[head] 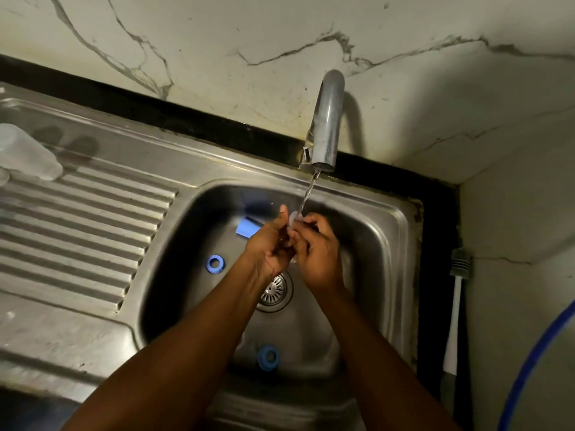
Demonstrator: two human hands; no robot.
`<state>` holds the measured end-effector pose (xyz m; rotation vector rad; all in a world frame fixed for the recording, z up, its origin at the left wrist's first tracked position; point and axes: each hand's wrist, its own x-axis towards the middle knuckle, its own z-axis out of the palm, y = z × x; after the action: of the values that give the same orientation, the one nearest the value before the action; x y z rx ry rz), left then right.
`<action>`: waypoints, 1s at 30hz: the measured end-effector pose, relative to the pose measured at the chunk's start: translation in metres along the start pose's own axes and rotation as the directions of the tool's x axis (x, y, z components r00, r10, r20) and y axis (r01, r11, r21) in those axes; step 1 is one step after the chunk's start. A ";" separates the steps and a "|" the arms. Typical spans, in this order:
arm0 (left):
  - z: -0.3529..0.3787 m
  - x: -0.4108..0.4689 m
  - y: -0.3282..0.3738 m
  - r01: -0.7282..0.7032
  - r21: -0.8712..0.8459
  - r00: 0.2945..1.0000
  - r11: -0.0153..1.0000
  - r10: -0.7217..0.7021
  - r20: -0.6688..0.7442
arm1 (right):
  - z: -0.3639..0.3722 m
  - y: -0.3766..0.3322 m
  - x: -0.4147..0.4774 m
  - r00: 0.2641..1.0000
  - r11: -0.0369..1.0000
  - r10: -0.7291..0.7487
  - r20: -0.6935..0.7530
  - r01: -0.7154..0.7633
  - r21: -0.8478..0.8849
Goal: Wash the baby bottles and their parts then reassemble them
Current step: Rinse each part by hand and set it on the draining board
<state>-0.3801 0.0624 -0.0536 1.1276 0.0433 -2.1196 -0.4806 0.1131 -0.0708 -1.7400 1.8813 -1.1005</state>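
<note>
Head view, centre: left hand (270, 245) and right hand (318, 255) pinch a clear bottle part (293, 219) under the tap (327, 119), where wet fingers (312, 219) could drop it onto the drain (275, 290).

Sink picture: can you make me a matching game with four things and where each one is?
Things
1. tap
2. clear bottle
3. brush
4. small clear part

Places
A. lying on the ribbed drainboard
B. standing against the wall, to the right of the sink
C. held by the left hand and the right hand under the water
D. sticking out above the sink, running

Pairs: 1-D, 2-A, 3-B, 4-C
</note>
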 end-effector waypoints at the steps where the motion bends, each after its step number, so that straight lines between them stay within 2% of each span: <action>1: -0.003 0.000 -0.001 -0.005 0.033 1.000 0.999 0.005 0.005 | -0.001 0.004 0.004 0.999 0.999 0.032 -0.035 -0.032 -0.006; 3: -0.010 0.000 -0.003 -0.055 0.074 0.998 0.996 0.052 0.042 | -0.003 0.004 0.010 0.976 0.971 0.209 -0.069 -0.199 0.130; 4: -0.014 -0.001 -0.004 -0.090 0.091 0.994 0.992 0.083 0.073 | -0.003 -0.001 0.012 0.944 0.915 0.327 -0.037 -0.307 0.264; 6: -0.019 -0.004 -0.004 -0.168 0.143 0.979 0.975 0.148 0.139 | -0.004 -0.008 0.014 0.853 0.729 0.514 0.093 -0.491 0.476; 8: -0.020 -0.006 -0.003 -0.274 0.228 0.956 0.934 0.238 0.173 | -0.008 -0.012 0.016 0.805 0.618 0.559 0.197 -0.564 0.547; 10: -0.018 -0.004 -0.001 -0.364 0.299 0.930 0.882 0.328 0.165 | -0.011 -0.015 0.016 0.835 0.636 0.488 0.254 -0.539 0.552; 12: -0.016 -0.004 0.001 -0.412 0.341 0.911 0.845 0.388 0.140 | -0.015 -0.014 0.016 0.897 0.709 0.353 0.264 -0.441 0.550; 14: -0.012 -0.007 0.004 -0.391 0.339 0.919 0.855 0.384 0.091 | -0.017 -0.011 0.017 0.941 0.805 0.249 0.227 -0.332 0.491; 19: -0.002 -0.011 -0.002 -0.274 0.376 0.944 0.885 0.323 -0.073 | -0.015 -0.009 0.021 0.976 0.942 0.195 0.096 -0.213 0.259; 22: -0.003 -0.012 0.001 -0.255 0.391 0.958 0.885 0.285 -0.021 | -0.010 -0.009 0.015 0.971 0.935 0.189 0.148 -0.224 0.275; 24: -0.003 -0.013 0.006 -0.240 0.383 0.968 0.892 0.249 0.027 | -0.011 -0.011 0.012 0.969 0.923 0.113 0.222 -0.185 0.337; 27: -0.002 -0.013 0.009 -0.176 0.402 0.984 0.899 0.176 0.039 | -0.012 -0.015 0.017 0.995 0.931 0.025 0.102 -0.060 0.360; 30: -0.001 -0.012 0.010 -0.075 0.373 0.997 0.925 0.068 0.032 | -0.006 -0.020 0.020 0.984 0.881 0.177 0.033 -0.173 0.439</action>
<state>-0.3691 0.0621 -0.0425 1.3037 -0.4228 -2.1253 -0.4743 0.0971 -0.0476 -1.2865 1.5928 -1.3362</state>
